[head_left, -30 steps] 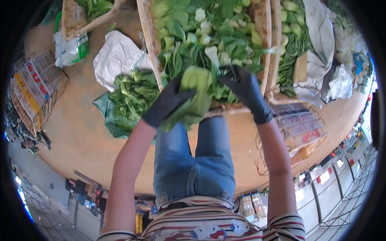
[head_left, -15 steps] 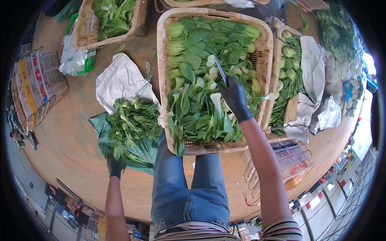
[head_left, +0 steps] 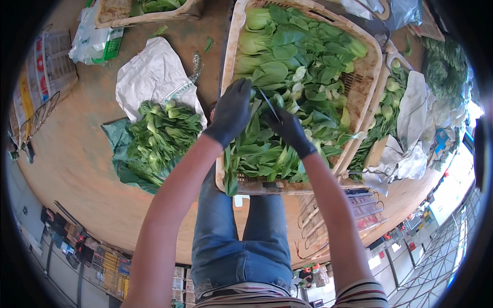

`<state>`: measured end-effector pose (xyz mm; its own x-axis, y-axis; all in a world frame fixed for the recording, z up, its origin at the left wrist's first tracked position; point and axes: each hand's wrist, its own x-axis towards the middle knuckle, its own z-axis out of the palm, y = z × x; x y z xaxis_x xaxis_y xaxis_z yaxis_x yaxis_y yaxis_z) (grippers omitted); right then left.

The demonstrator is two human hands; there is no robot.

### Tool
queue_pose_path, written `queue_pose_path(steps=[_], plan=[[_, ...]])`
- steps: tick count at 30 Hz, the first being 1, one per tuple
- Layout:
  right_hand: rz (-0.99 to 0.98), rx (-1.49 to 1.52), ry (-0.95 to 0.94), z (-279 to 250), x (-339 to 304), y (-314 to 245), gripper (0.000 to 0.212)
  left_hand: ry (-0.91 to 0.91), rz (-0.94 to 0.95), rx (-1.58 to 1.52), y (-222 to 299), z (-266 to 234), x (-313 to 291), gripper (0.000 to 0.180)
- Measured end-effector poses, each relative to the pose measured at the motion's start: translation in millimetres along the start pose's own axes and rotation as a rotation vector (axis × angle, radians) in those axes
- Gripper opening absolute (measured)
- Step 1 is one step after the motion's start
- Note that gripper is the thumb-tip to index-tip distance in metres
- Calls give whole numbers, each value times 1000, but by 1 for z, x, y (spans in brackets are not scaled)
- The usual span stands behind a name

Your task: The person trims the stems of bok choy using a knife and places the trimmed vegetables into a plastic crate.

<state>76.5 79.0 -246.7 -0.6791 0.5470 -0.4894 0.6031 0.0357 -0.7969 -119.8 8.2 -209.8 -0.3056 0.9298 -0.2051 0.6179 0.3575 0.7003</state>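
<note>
A large tan plastic crate [head_left: 377, 77] full of bok choy [head_left: 287, 49] stands in front of my legs. My left hand [head_left: 232, 110], in a black glove, is over the crate's left side, its fingers closed round a bok choy, which they largely hide. My right hand [head_left: 288, 131], also gloved in black, grips a knife [head_left: 268, 104]. Its thin blade points up and left, close to my left fingertips. To the left, a pile of bok choy [head_left: 162, 133] lies on a green plastic sheet [head_left: 119, 154].
A crumpled white sheet [head_left: 151, 72] lies behind the pile. Another tan crate [head_left: 149, 19] stands at the far left, near a green basket [head_left: 112, 49]. More greens [head_left: 387, 100] and white sheeting [head_left: 412, 102] are right of the main crate. A wire-frame basket [head_left: 49, 72] stands far left.
My left hand has left the pile on the green sheet and come up and right into the crate, onto a bok choy. The knife in my right hand has moved slightly left and down.
</note>
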Motion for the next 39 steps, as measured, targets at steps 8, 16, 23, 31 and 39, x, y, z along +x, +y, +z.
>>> queue_pose_path(steps=[8,16,23,31,39], plan=[[352,34,328,-72,-140,19,32,-219,-89,285,31,68,-21,56],[48,-122,541,-135,-114,88,80,-505,114,288,74,111,-148,70],[154,-344,247,11,-140,33,55,-652,125,110,96,84,-189,57],[-57,696,567,-24,-212,39,74,-94,208,118,121,69,-62,24],[220,346,813,-55,-263,114,59,-324,584,457,194,228,57,71]])
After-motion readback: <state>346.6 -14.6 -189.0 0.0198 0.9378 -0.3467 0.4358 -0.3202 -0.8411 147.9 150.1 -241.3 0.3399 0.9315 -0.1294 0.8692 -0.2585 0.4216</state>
